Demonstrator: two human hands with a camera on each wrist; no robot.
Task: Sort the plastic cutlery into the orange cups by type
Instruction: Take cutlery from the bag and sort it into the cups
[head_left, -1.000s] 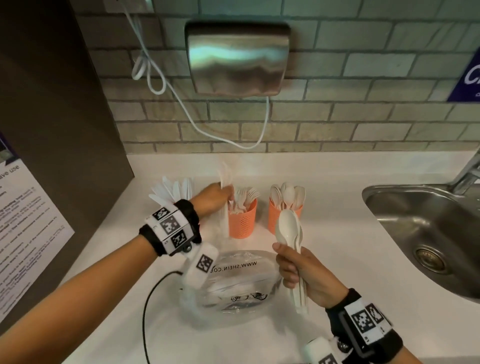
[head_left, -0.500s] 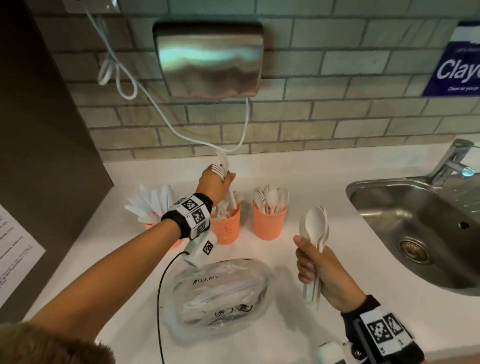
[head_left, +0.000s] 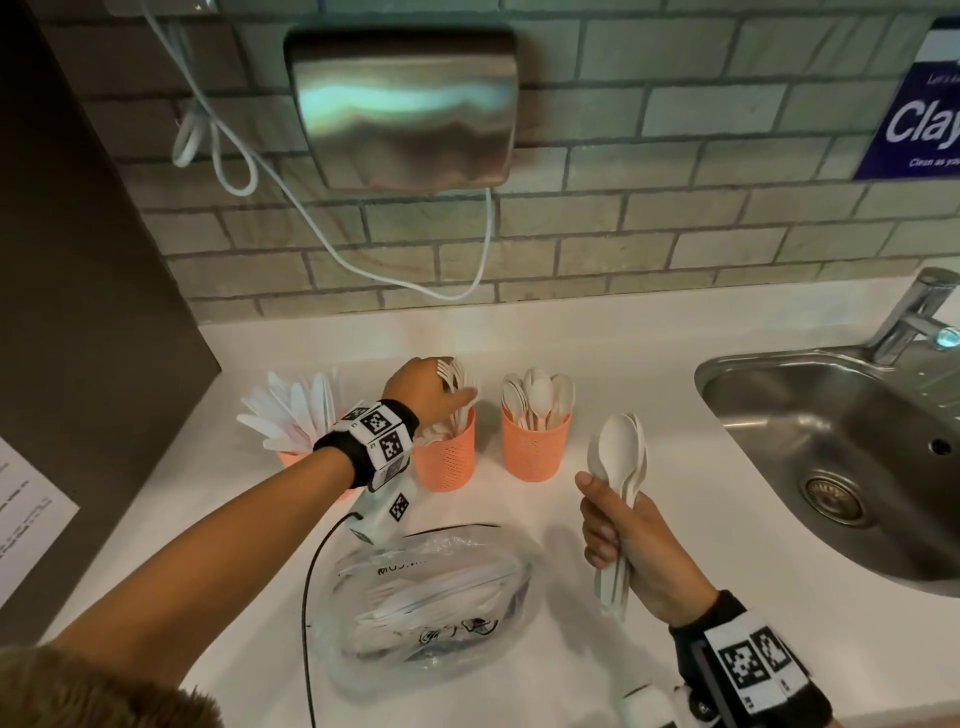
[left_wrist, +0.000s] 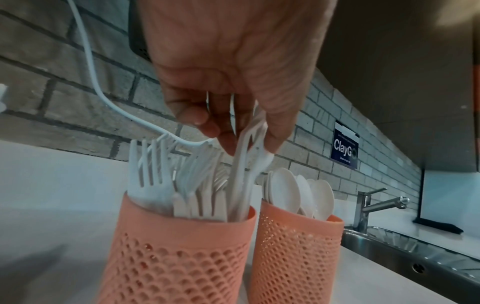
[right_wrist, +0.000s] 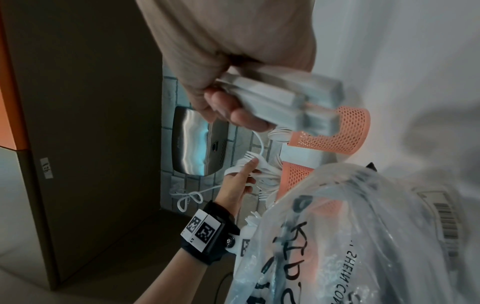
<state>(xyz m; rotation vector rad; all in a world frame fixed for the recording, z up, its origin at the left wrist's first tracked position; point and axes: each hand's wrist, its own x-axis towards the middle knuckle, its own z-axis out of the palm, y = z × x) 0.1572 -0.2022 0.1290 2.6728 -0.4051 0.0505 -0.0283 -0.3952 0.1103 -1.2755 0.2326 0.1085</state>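
fist-gripped spoons (head_left: 621, 467), "ClayGo" sign (left_wrist: 345, 151)

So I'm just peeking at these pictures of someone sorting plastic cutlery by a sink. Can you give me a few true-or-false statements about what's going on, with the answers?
1. The right hand grips a bunch of spoons. True.
2. The left hand is over the cup of spoons. False: it holds forks going into the middle orange cup, which holds forks.
3. The cup nearest the sink holds spoons. True.
4. The plastic bag hangs on the wall. False: it lies on the counter, in front of the cups.
5. All three cups hold knives. False: only the leftmost holds knives.
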